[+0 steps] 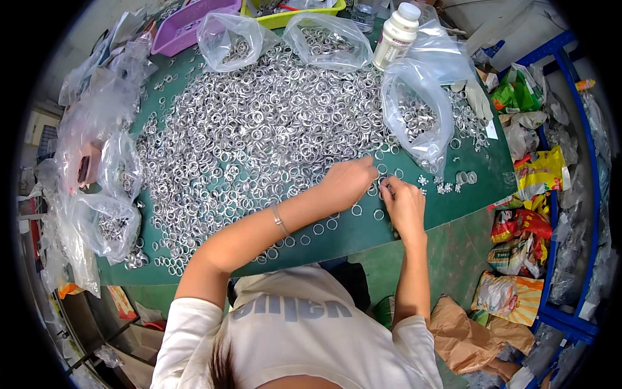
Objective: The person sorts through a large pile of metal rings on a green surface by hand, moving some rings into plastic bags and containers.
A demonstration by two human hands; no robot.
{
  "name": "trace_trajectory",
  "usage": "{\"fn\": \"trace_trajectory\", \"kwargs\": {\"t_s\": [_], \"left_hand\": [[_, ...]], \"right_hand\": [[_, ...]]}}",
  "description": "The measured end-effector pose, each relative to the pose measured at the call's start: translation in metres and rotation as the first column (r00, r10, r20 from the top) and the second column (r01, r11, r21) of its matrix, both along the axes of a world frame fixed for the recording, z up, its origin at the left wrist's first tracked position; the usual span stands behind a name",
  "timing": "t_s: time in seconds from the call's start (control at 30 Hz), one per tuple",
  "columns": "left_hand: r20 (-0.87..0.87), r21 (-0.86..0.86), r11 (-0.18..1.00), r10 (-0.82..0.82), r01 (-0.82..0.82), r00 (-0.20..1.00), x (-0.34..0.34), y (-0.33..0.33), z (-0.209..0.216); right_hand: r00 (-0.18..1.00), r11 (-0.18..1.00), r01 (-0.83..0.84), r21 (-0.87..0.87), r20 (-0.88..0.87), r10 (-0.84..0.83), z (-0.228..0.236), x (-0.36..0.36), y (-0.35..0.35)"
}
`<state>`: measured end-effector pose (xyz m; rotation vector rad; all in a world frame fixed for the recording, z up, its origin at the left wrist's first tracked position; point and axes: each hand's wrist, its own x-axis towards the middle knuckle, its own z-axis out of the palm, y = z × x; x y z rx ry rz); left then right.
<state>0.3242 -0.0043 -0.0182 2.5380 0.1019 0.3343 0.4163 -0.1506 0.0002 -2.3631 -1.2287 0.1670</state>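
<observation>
My left hand point(350, 181) is closed, its fingers curled in at the right edge of a wide heap of silver metal rings point(272, 117). Close beside it, my right hand point(404, 202) is pinched, thumb against fingers. Whatever is in either hand is too small or hidden to make out. A few loose rings point(378, 214) lie flat just below the hands. To the right of my right hand are small white and silvery pieces point(444, 188) in little clusters, and a few clear round pieces point(465, 177).
Clear bags point(418, 139) of metal parts stand around the heap on the green table point(466, 207). A white bottle point(396, 35), a purple basket point(188, 29) and a yellow-green basket point(298, 14) line the far edge. Blue shelving point(570, 318) and colourful packets are at right.
</observation>
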Motion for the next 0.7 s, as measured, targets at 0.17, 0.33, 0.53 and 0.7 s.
{"fn": "trace_trajectory", "kwargs": {"t_s": [0.17, 0.33, 0.53, 0.7], "left_hand": [[-0.061, -0.983, 0.172, 0.032, -0.065, 0.998, -0.020, 0.018, 0.023], [-0.084, -0.869, -0.493, 0.055, -0.047, 0.995, -0.037, 0.028, 0.023], [-0.231, -0.924, -0.334, 0.095, -0.187, 0.968, -0.041, 0.020, 0.031], [-0.316, -0.940, 0.080, 0.165, -0.332, 0.934, -0.049, 0.020, 0.026]], "right_hand": [[0.167, 0.826, 0.433, 0.361, -0.933, 0.320, 0.005, 0.016, -0.023], [-0.238, 0.673, 0.611, 0.416, -0.714, 0.658, 0.000, 0.025, -0.012], [0.179, 0.735, 0.553, 0.393, -0.917, 0.356, -0.010, 0.040, -0.002], [0.996, 0.993, 0.090, 0.078, -0.037, -0.087, 0.009, 0.011, 0.012]]}}
